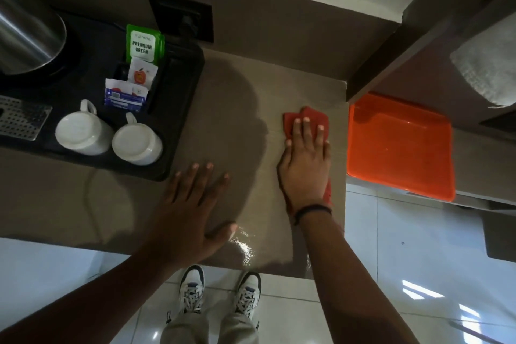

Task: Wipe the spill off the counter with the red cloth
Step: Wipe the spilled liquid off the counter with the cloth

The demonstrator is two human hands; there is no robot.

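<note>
Red cloth [307,120] lay flat under your right hand [305,167], near the worktop's [243,109] right edge beside an orange tray [399,145]; your fingers were spread, palm pressing it down, pinching nothing. Your left hand [192,204] rested splayed and empty. The cloth looked soft, light and limp, best gathered from the top. A wet sheen [243,248] glistened at the front edge. A green sachet [143,43] read "PREMIUM GREEN".
</note>
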